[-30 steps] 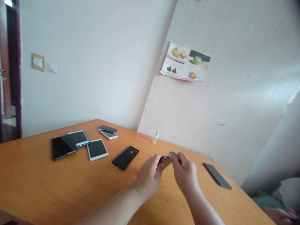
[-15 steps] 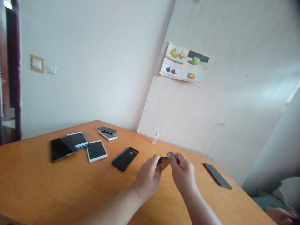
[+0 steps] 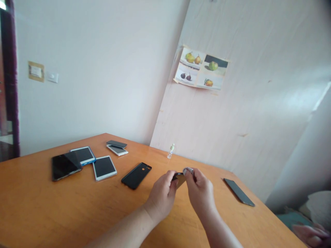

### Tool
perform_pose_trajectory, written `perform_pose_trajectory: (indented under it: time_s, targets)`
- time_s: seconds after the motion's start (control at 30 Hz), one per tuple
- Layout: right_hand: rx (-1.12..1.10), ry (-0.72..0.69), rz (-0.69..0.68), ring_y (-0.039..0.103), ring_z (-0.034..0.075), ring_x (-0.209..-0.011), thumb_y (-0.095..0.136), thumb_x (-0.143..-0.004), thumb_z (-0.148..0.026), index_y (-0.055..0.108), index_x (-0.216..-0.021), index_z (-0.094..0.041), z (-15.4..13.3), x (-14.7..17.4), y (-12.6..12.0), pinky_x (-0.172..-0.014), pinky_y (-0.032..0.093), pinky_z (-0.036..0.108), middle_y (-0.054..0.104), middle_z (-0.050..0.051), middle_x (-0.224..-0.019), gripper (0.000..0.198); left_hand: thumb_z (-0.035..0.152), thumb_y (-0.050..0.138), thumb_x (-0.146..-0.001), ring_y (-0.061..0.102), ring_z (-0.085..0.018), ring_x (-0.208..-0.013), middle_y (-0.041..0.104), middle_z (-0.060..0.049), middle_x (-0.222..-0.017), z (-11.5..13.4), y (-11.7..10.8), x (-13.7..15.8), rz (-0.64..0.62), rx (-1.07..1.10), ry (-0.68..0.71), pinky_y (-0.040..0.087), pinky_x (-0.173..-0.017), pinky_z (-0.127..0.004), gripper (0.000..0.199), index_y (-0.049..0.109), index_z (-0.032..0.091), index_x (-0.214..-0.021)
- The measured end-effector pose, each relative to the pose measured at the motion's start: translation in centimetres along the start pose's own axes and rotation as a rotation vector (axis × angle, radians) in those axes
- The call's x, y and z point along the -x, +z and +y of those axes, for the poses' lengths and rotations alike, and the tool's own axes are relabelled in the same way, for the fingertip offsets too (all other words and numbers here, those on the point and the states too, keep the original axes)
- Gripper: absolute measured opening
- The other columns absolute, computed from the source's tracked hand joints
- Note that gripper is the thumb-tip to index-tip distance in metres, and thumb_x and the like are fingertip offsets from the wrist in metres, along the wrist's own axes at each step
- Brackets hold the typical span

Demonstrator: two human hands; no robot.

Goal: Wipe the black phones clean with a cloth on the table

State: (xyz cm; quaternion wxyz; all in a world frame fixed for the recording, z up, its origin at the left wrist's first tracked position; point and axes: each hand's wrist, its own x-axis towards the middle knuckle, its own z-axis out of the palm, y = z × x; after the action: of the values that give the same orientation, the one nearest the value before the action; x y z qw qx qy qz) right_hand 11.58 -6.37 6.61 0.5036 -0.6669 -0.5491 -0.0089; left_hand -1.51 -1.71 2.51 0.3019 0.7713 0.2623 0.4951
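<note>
My left hand point(image 3: 162, 191) is closed around one end of a phone point(image 3: 181, 179), held up above the table with its gold-brown face partly showing. Pinched in my right hand point(image 3: 200, 189) is a small whitish cloth point(image 3: 188, 170), pressed against the phone's top edge. Much of the phone is hidden by my fingers. To the left of my hands, a black phone case point(image 3: 136, 175) lies on the table with its hollow side up. A small clear bottle point(image 3: 170, 151) with a greenish top stands beyond my hands.
On the wooden table point(image 3: 77, 213), a black tablet point(image 3: 66, 166), a blue-edged tablet point(image 3: 86, 155) and a white tablet point(image 3: 104, 168) lie at left. A white phone point(image 3: 117, 150) and a dark phone point(image 3: 117, 143) are behind them. Another dark phone point(image 3: 239, 192) lies near the right edge. Another person's hand point(image 3: 310, 234) shows at lower right.
The view has shifted slightly, so most things appear a little further left. My hands keep the same hold on the phone and cloth, with little visible movement.
</note>
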Motion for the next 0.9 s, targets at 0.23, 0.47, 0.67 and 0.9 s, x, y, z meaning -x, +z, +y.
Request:
perform_pose_trajectory:
  time_s: [0.23,0.47,0.67,0.9]
  targets:
    - [0.055,-0.031,0.001,0.050,0.015,-0.059,0.048,-0.090,-0.048,0.058,-0.069,-0.022,-0.5,0.3,0.1,-0.055,0.031,0.024,0.058,-0.002,-0.062,0.035,0.025,0.040,-0.097,0.061,-0.021,-0.088,0.065,-0.006,-0.094,0.0,0.1,0.0,-0.011,0.005,0.036,0.045,-0.075,-0.030,0.016,0.054,0.022,-0.105]
    - [-0.077,0.019,-0.014,0.044,0.013,-0.055,0.052,-0.086,-0.049,0.055,-0.064,-0.021,-0.4,-0.1,0.7,-0.052,0.029,0.024,0.050,-0.004,-0.055,0.036,0.025,0.041,-0.097,0.062,-0.020,-0.088,0.066,-0.005,-0.097,0.0,-0.1,-0.1,-0.005,0.023,0.022,0.045,-0.075,-0.029,0.016,0.054,0.023,-0.106]
    - [-0.331,0.292,-0.001,0.032,0.010,-0.050,0.058,-0.080,-0.050,0.056,-0.069,-0.018,3.4,-1.3,0.4,-0.047,0.024,0.023,0.039,-0.007,-0.055,0.034,0.027,0.043,-0.096,0.062,-0.021,-0.090,0.067,-0.005,-0.096,-0.1,0.0,-0.2,0.022,-0.049,-0.033,0.044,-0.073,-0.029,0.017,0.055,0.023,-0.107]
    - [-0.618,0.288,0.008,0.037,0.009,-0.048,0.059,-0.080,-0.053,0.058,-0.074,-0.019,2.3,0.1,1.5,-0.044,0.029,0.023,0.047,-0.004,-0.059,0.035,0.029,0.042,-0.096,0.062,-0.021,-0.088,0.066,-0.005,-0.095,-0.3,-0.2,-0.3,0.036,-0.031,-0.040,0.044,-0.074,-0.029,0.021,0.053,0.023,-0.112]
